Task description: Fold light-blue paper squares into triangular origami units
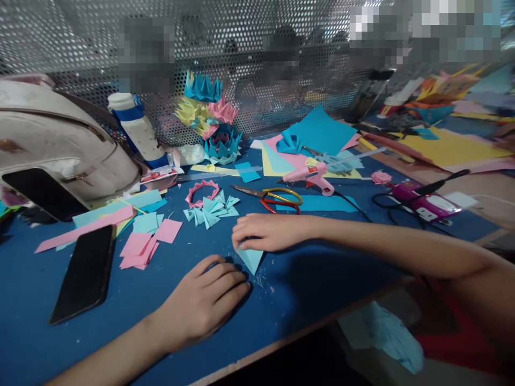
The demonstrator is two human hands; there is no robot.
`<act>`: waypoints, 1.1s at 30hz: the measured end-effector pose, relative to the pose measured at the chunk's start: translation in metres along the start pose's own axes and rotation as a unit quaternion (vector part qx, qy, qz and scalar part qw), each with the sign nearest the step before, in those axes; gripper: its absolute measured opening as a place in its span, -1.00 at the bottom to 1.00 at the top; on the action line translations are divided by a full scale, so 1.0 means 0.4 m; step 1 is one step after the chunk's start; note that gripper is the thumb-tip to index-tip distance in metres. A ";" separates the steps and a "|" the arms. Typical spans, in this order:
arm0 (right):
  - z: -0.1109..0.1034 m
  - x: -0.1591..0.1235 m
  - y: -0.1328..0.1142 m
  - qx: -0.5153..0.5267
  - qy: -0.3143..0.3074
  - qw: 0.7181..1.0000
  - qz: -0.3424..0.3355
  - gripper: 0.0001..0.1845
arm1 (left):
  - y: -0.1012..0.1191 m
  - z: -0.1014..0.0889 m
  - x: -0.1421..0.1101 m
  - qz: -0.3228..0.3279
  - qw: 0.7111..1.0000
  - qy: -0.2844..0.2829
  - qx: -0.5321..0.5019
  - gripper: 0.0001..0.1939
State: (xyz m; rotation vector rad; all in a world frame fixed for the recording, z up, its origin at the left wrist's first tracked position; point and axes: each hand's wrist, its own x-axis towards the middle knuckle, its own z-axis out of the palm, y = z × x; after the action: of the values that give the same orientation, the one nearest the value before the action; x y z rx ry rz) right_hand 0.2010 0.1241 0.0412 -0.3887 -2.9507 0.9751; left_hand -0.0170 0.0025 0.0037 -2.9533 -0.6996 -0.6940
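Note:
My right hand (267, 231) rests on a light blue paper triangle (252, 261) lying on the blue table, its fingers bent down over the upper edge and partly hiding the paper. Just to the left and nearer, my left hand (209, 300) lies palm down on the tabletop with its fingers loosely extended, apart from the paper. Beyond the hands are several folded light blue paper pieces (212, 210) and a pink paper ring (202, 193). Scissors (267, 196) with yellow and red handles lie behind my right hand.
Pink paper squares (139, 249) and a dark phone (84, 273) lie left. A pink glue gun (311, 177) lies behind the scissors, its cord running toward a purple power strip (420, 201). At the back stand paper lotus flowers (221, 143), a bottle (137, 128) and a bag (60, 145).

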 end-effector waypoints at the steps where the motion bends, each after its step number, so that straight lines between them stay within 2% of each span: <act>1: 0.002 0.004 -0.001 -0.005 -0.012 1.000 -0.012 -0.87 | 0.000 0.001 -0.001 0.003 1.000 0.001 0.005 -0.67; 5: 0.022 0.010 -0.001 -0.020 -0.015 0.999 -0.023 -0.91 | -0.006 0.008 -0.003 -0.002 1.000 -0.018 0.023 -0.66; 9: 0.020 -0.014 0.008 0.002 0.032 0.999 0.002 -0.75 | -0.009 0.010 -0.001 -0.001 0.999 -0.045 0.016 -0.63; 12: 0.000 -0.045 0.022 0.049 -0.006 0.998 -0.027 -0.68 | -0.010 0.010 -0.003 0.002 0.998 -0.057 0.007 -0.62; 16: -0.004 -0.066 0.047 0.044 0.008 0.998 -0.052 -0.84 | -0.016 0.014 -0.016 0.011 0.998 -0.054 -0.002 -0.62; 20: 0.029 -0.059 0.069 0.019 0.044 0.994 -0.102 -0.89 | -0.023 0.022 -0.027 0.010 0.999 -0.042 -0.025 -0.62; 23: 0.051 -0.055 0.082 0.016 0.072 0.988 -0.133 -0.85 | -0.028 0.024 -0.020 -0.029 0.998 -0.028 -0.058 -0.65; 29: 0.063 -0.062 0.098 -0.008 0.106 0.977 -0.187 -0.78 | -0.052 0.020 0.042 -0.196 0.968 -0.031 -0.156 -0.79; 33: 0.073 -0.071 0.089 -0.091 0.119 0.967 -0.205 -0.77 | -0.079 0.020 0.073 -0.235 0.947 -0.051 -0.214 -0.88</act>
State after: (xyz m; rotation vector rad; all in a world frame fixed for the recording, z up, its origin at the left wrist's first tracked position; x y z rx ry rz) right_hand 0.2342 0.1280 -0.0012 0.1024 -2.7417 0.5672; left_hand -0.0041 0.0444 0.0068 -3.2477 -1.4663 -0.8083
